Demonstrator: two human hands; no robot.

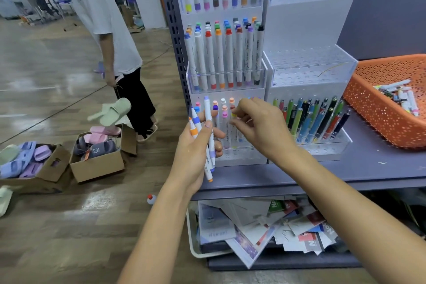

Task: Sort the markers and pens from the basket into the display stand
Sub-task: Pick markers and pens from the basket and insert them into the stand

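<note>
While the left grip [196,148] clasps markers [208,115], the right grip [258,127] hovers beside.

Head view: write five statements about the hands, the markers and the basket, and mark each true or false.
1. The left hand holds several markers. True.
2. The orange basket is empty. False: a pile of pens and markers lies in it.
3. The basket sits to the right of the display stand. True.
4. The stand's upper right compartments are full of pens. False: they hold none; the pens stand in the bottom right tier.
5. The right hand grips the basket. False: it hovers at the stand's lower marker row, apart from the basket.
</note>
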